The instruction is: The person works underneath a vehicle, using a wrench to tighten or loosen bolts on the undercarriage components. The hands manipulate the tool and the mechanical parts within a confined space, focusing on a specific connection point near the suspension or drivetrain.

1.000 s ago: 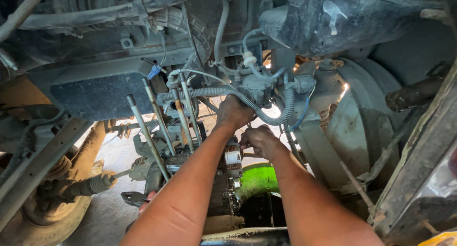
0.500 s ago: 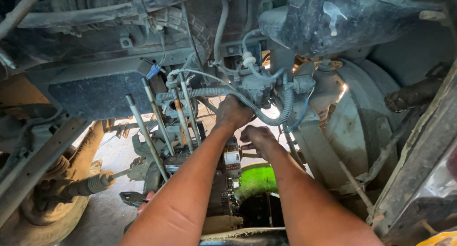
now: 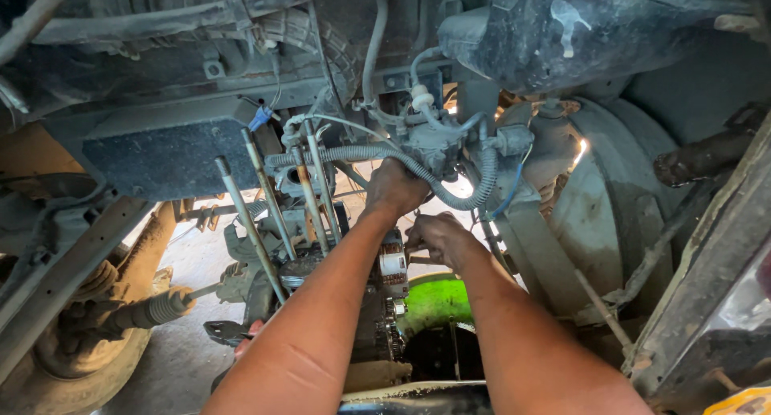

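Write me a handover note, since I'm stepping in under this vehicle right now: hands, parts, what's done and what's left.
Left hand: raised, closed against the valve block, just under the corrugated hose.
Right hand: lower, fingers curled at a small fitting beside the white-labelled part; exact grip hidden.
Long studs hang free to the left.
Green container sits below.
Done: cannot tell.
Left: hoses are on the block; both hands are working there.

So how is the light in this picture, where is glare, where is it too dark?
Head view: the underbody is dim, with the top left almost black; daylight glares through the gap behind the valve block and on the green container. Both the left hand and right hand are evenly lit and sharp; the frame rail at the right edge looks soft.
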